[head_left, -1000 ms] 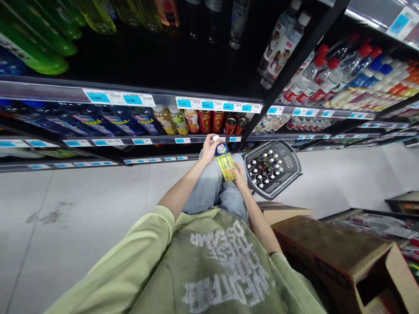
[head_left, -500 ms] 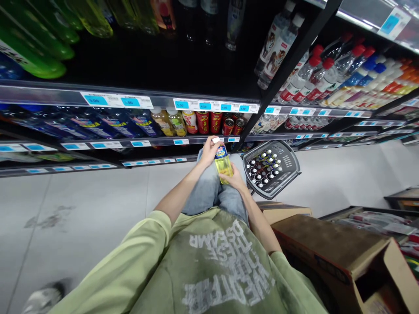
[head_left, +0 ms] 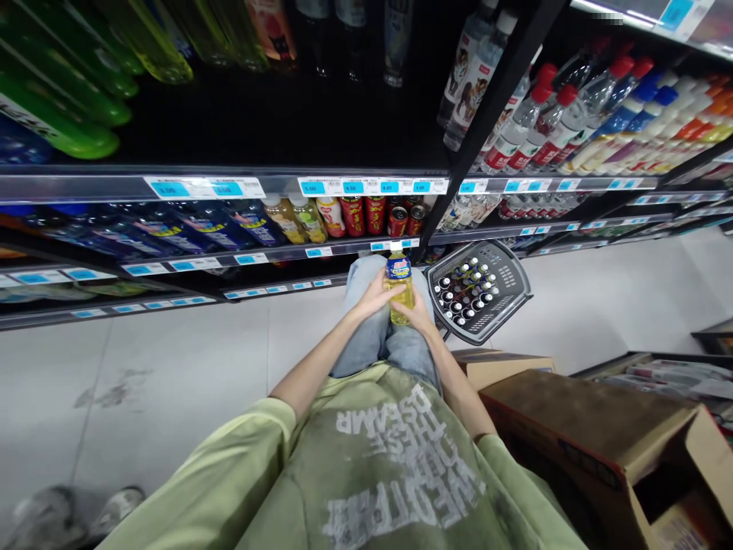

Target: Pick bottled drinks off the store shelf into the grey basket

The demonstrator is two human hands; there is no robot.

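A bottle of yellow drink (head_left: 399,269) with a white cap and a blue label stands upright in front of my knees. My left hand (head_left: 375,296) wraps its left side, the thumb lying across the front below the label. Around the lower right side, my right hand (head_left: 420,312) is closed on the same bottle. Just right of my knees sits a dark grey shopping basket (head_left: 504,302), holding several bottles with white and yellow caps.
Ahead, shelves (head_left: 280,179) with price tags hold rows of bottles and red cans (head_left: 375,215). An opened cardboard box (head_left: 595,420) stands at my right, close to my elbow. Someone's shoes (head_left: 117,510) show on the floor at lower left.
My left hand has moved down from the bottle's cap to its side. The bottle has turned more upright, its label now facing me. The shoes at lower left have shifted.
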